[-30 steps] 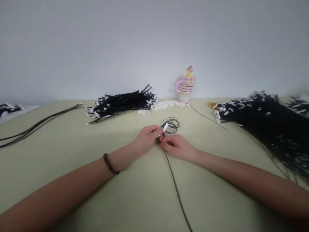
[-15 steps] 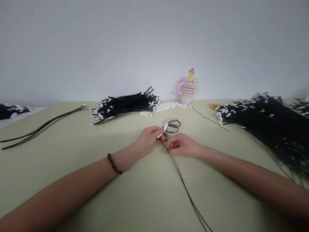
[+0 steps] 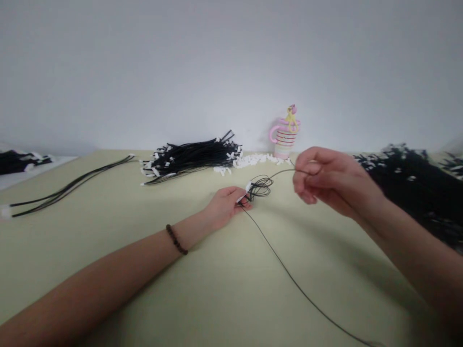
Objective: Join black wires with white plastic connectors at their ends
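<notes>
My left hand [image 3: 224, 207] rests on the table, its fingertips pinching a white wire connector [image 3: 246, 191] at the end of a coiled thin black wire [image 3: 260, 187]. My right hand [image 3: 321, 177] is raised above the table to the right of the coil, with a strand of the black wire [image 3: 284, 171] pinched in its fingers. Another length of wire [image 3: 296, 284] trails from the left hand's fingertips toward the bottom right. A dark bead bracelet [image 3: 176, 239] circles my left wrist.
A bundle of black wires with white connectors [image 3: 191, 157] lies behind the hands, beside loose white connectors [image 3: 253, 160] and a pink striped mug [image 3: 284, 137]. A large black wire pile [image 3: 408, 185] lies right, and a few wires [image 3: 68, 188] lie left on the pale green table [image 3: 217, 299].
My right hand has lifted up and to the right, drawing a strand of wire out of the coil. The left hand stays pinched on the connector, and the trailing wire has shifted rightward.
</notes>
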{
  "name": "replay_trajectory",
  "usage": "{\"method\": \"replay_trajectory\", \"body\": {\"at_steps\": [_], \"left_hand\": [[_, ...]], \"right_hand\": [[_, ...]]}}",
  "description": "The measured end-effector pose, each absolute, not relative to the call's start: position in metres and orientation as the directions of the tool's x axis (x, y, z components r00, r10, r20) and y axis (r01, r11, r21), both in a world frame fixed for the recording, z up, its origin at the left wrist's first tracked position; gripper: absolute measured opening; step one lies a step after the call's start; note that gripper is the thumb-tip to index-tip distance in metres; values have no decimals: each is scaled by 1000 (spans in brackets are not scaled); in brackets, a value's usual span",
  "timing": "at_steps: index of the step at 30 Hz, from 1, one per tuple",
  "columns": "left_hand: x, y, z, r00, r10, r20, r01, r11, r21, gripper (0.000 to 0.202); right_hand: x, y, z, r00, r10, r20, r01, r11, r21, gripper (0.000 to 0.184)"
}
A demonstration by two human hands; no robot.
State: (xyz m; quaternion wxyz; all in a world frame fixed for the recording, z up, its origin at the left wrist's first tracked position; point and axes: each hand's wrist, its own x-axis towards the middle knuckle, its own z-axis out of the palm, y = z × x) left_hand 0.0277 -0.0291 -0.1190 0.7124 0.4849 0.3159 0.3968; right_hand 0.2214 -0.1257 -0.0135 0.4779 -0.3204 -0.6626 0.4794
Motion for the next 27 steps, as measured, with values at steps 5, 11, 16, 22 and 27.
{"method": "replay_trajectory", "body": {"at_steps": [5,11,16,22,27], "left_hand": [[27,-28,-121,484,872,-75,-274,232,933,11],[26,-27,-121,474,876,-91,-259,237,936,12],[25,-25,-124,514,856,-53,-223,193,955,13],[25,-28,-122,560,828,-38,-189,172,967,12],[25,-28,-121,566,824,-30,-169,152,974,12]], "right_hand": [[250,-135,16,-56,863,502,14,503,-864,30],[243,-133,17,238,573,784,303,723,-620,21],[218,-110,-31,-197,549,813,741,626,-243,16],[192,-89,-102,-352,754,555,691,609,-389,18],[190,-93,-122,-276,836,474,640,528,-559,19]]}}
